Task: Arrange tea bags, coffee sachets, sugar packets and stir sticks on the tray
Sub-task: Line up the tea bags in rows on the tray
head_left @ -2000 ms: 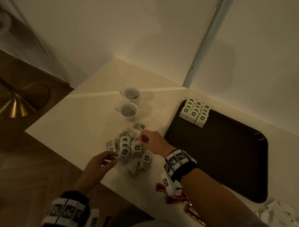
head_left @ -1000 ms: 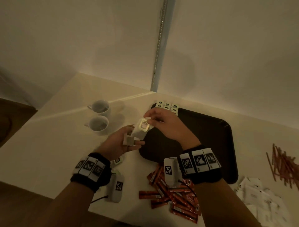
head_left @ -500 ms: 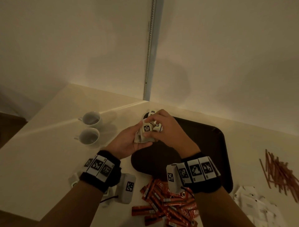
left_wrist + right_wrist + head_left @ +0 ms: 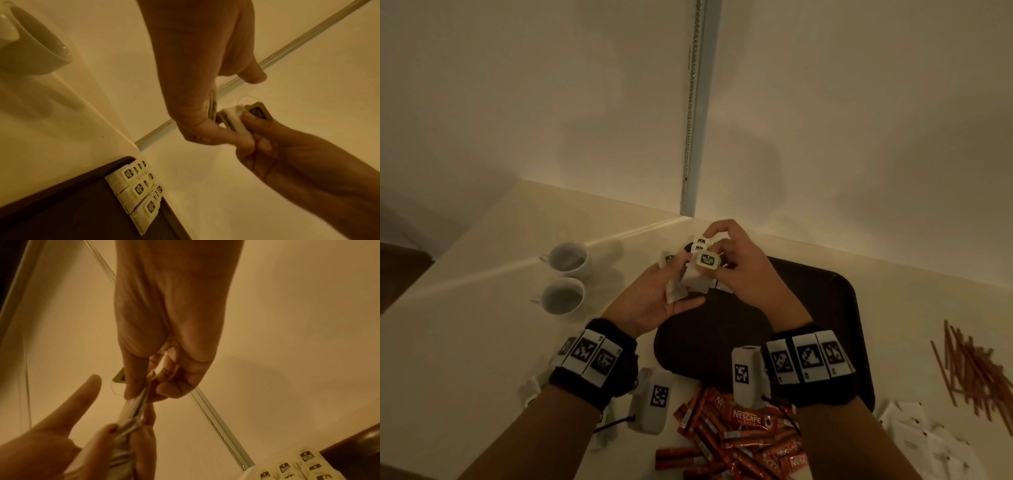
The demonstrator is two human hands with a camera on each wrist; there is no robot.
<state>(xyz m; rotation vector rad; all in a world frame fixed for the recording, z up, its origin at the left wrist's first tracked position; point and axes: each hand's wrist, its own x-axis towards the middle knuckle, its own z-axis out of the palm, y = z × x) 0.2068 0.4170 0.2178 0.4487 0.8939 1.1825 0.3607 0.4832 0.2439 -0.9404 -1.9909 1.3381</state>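
My left hand (image 4: 681, 286) holds a small stack of white tea bags (image 4: 676, 291) above the far-left corner of the dark tray (image 4: 825, 308). My right hand (image 4: 722, 262) pinches one tea bag (image 4: 705, 260) at the top of that stack, label up. In the right wrist view the right hand's fingertips (image 4: 131, 394) pinch the tea bag's edge (image 4: 144, 395) while the left hand (image 4: 123, 431) grips the stack below. Rows of tea bags (image 4: 137, 186) stand in the tray's corner (image 4: 61, 211). The hands mostly hide them in the head view.
Two white cups (image 4: 568, 258) (image 4: 563, 296) stand left of the tray. Red coffee sachets (image 4: 739, 431) lie at the table's near edge, with white sugar packets (image 4: 928, 442) and brown stir sticks (image 4: 969, 366) to the right. A few loose tea bags (image 4: 530, 390) lie by my left wrist.
Both hands left the loose pile on the table's left and carried tea bags over to the tray's far-left corner. The right hand now pinches the top bag.
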